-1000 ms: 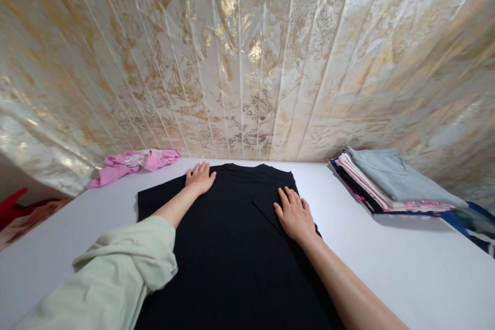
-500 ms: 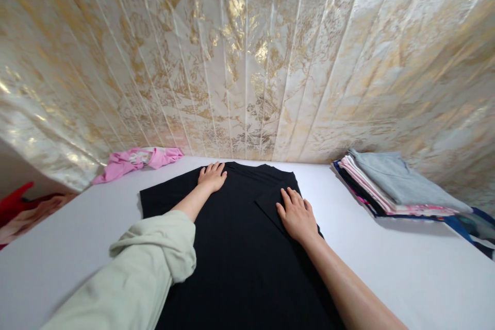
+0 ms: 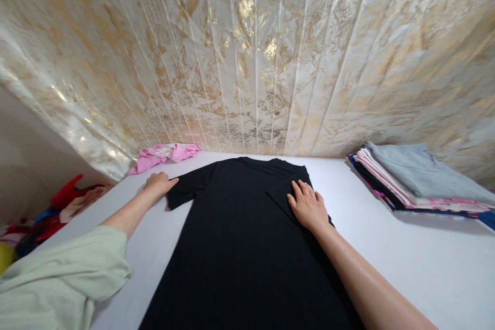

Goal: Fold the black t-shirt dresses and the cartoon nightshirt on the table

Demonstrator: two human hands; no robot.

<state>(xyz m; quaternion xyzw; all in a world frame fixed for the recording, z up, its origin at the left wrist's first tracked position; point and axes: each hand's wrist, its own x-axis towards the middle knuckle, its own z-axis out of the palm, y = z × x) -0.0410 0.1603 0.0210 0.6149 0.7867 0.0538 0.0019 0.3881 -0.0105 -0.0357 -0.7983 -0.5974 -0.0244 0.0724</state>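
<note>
A black T-shirt [image 3: 240, 237] lies spread on the white table, its collar toward the far edge. Its right sleeve is folded inward over the body, while the left one sticks out to the side. At that left sleeve's cuff is my left hand [image 3: 158, 185], closed, the thumb on the fabric's edge and the fingertips largely hidden. My right hand [image 3: 309, 207] rests flat and open on the folded-in sleeve, fingers a little apart.
A stack of folded clothes [image 3: 421, 178] with a grey garment on top stands at the right. A crumpled pink garment [image 3: 164, 155] lies at the back left. Beyond the table's left edge are heaped clothes [image 3: 64, 206]. A gold-patterned curtain [image 3: 247, 62] hangs behind the white table [image 3: 390, 263].
My left hand has moved left from the shirt's shoulder to the left sleeve's cuff and closed there. My right hand stays on the folded sleeve. The view has turned slightly left.
</note>
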